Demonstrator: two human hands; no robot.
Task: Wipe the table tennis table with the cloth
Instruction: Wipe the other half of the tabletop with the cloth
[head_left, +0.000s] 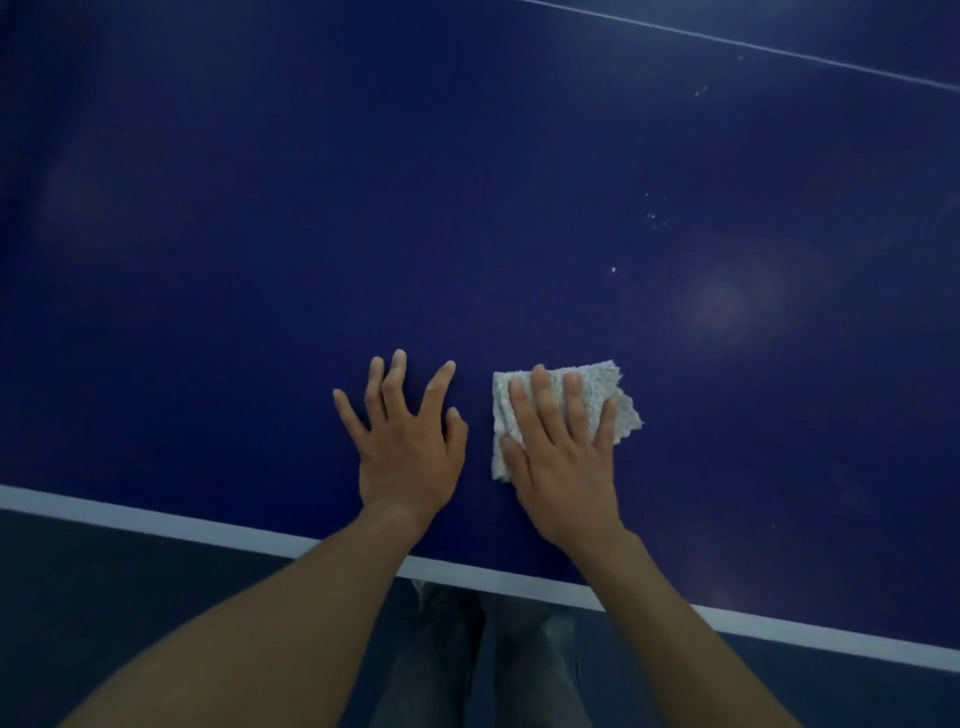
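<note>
The dark blue table tennis table (363, 208) fills most of the view, with a white edge line (156, 519) along its near side. A small folded white cloth (597, 387) lies flat on the table near that edge. My right hand (561, 457) presses down on the cloth with straight, spread fingers and covers much of it. My left hand (405, 441) rests flat on the bare blue surface just left of the cloth, fingers spread, holding nothing.
A thin white line (779, 52) crosses the table at the far right. Small white specks (654, 218) dot the surface beyond the cloth. Below the table edge I see my trouser legs (488, 665) and dark floor.
</note>
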